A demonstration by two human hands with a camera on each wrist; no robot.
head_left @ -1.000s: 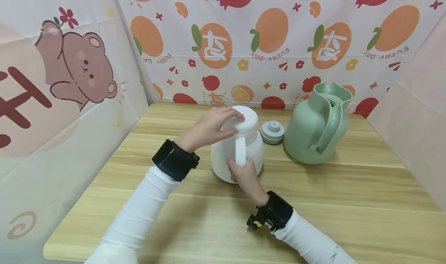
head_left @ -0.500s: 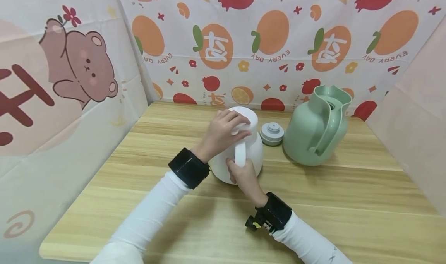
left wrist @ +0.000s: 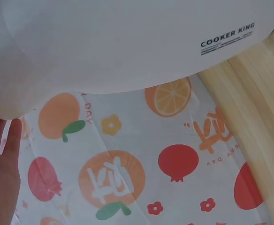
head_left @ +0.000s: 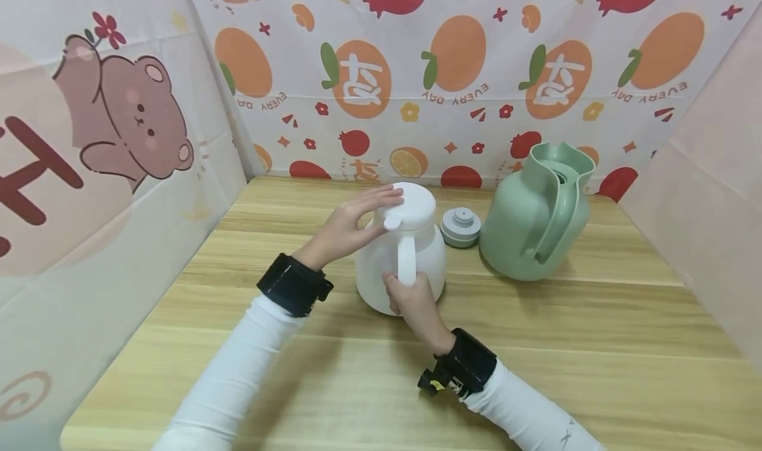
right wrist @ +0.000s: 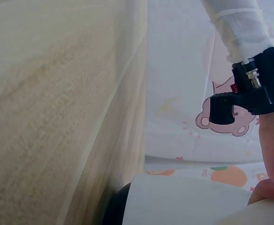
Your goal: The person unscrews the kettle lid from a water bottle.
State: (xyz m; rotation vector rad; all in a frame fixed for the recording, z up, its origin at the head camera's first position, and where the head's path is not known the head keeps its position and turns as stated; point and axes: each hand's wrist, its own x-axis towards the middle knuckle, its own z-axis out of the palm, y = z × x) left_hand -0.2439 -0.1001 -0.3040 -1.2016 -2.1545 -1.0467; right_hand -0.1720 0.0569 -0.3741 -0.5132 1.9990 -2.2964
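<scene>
A white thermal jug stands upright on the table, its round white lid on top with a small tab at the front left. My left hand lies against the left side of that lid, fingers straight along its top edge and thumb by the tab. In the left wrist view, straight fingers touch the white surface, and the jug's body bears "COOKER KING" lettering. My right hand grips the lower part of the jug's handle. The right wrist view shows its thumb over the handle.
Right of the white jug sits a grey round stopper. Beyond it stands a green thermal jug with an uncovered mouth, handle facing front right. Printed cloth closes off the table's back and sides.
The left hand swung rightward over the lid, fingers bent, then back left with its fingers straighter. The lid's tab now shows at the front left. The right hand keeps its grip on the handle.
</scene>
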